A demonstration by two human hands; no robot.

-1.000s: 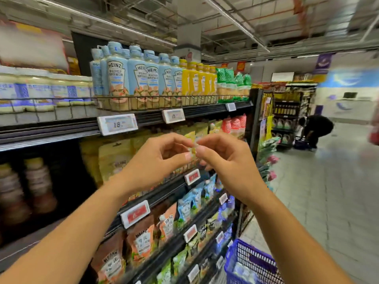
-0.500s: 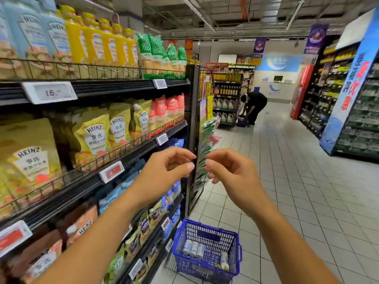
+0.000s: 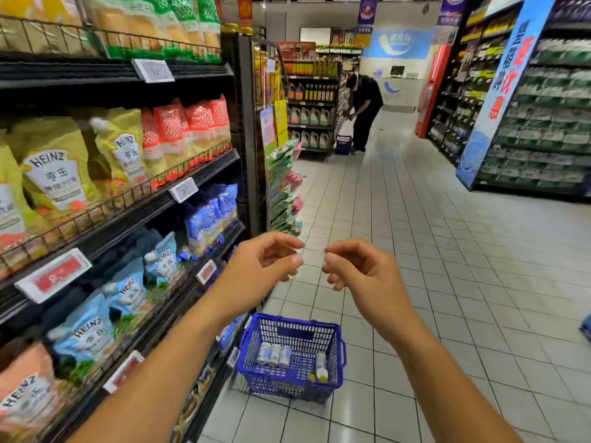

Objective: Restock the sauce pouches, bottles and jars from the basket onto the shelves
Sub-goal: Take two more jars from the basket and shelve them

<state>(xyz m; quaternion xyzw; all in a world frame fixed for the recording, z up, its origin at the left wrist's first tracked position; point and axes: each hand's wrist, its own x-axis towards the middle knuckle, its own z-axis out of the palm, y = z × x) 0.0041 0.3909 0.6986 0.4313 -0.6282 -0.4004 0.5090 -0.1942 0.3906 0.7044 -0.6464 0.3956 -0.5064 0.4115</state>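
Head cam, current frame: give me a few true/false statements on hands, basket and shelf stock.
1. Both hands are empty. True: left hand and right hand hold nothing.
2. The blue basket is on the floor. True.
3. The basket is empty. False: several bottles lie inside.
4. The basket hangs from the right hand. False: it sits on the tiles below both hands, untouched.
5. Yellow Heinz pouches sit a shelf above the light-blue Heinz pouches. True.
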